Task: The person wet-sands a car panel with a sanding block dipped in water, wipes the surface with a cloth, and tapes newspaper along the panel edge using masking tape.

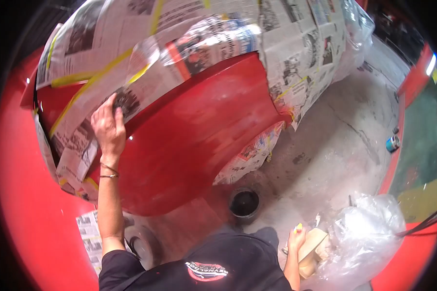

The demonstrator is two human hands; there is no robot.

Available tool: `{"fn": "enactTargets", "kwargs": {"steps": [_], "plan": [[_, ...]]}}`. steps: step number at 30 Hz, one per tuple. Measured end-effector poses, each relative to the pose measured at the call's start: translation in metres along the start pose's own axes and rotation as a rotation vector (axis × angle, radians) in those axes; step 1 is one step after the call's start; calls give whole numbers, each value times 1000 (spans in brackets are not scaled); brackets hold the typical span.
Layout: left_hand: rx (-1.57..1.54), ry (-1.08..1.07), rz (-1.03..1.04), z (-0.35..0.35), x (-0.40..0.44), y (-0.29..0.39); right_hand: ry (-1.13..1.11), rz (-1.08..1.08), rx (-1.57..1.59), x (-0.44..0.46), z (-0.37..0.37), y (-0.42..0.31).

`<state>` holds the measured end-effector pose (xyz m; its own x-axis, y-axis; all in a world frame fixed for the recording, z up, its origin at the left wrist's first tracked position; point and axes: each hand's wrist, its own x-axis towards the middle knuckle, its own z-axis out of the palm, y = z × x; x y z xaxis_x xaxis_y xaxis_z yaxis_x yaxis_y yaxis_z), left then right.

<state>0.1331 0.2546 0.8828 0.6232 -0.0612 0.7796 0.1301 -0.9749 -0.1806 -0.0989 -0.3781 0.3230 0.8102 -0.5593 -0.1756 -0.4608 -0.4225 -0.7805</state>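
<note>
Newspaper (301,53) held with yellow masking tape (94,94) covers much of a car body, leaving a glossy red panel (199,116) bare. My left hand (109,127) rests on the newspaper along the upper left edge of that panel, its fingers stretched out and holding nothing. Low on the right, my right hand (296,240) is closed around a small yellow thing (299,226), mostly hidden by the fingers, so its kind is unclear. Another newspaper piece (252,155) hangs at the panel's lower edge.
A black bucket (244,202) stands on the concrete floor below the panel. Crumpled clear plastic (369,223) and brown cardboard (313,242) lie near my right hand. A blue can (392,143) is by the right wall. A round grey object (143,245) sits beside my left arm.
</note>
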Motion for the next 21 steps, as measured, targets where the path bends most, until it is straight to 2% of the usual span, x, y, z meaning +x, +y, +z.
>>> {"fn": "enactTargets", "kwargs": {"steps": [1,3,4,5,8,10,12,14,16,18,19,21], "plan": [[-5,15,-10,-1,-2,4,-38,-30,171,30,8,-29],[-14,24,-50,-2,-13,16,-50,-104,245,47,-3,-180],[-14,30,-75,-5,-18,24,-150,-111,260,63,9,-203],[-48,41,-109,-8,-24,33,-233,-158,413,71,22,-235],[-156,138,-200,-15,-55,90,-559,-213,490,61,32,-362],[-367,-58,-287,-23,-90,146,-806,-278,620,53,44,-416],[-532,-282,-286,-28,-130,207,-974,-435,547,44,38,-470],[-609,-390,-402,-41,-138,265,-1091,-583,543,37,29,-517],[-694,-309,-585,-41,-140,293,-1228,-695,587,34,30,-546],[-649,-176,-713,-41,-139,302,-1226,-851,538,22,30,-569],[-670,-133,-848,-39,-145,304,-1226,-991,541,19,35,-577],[-763,38,-1044,-36,-149,303,-1391,-1037,580,11,45,-588]]}}
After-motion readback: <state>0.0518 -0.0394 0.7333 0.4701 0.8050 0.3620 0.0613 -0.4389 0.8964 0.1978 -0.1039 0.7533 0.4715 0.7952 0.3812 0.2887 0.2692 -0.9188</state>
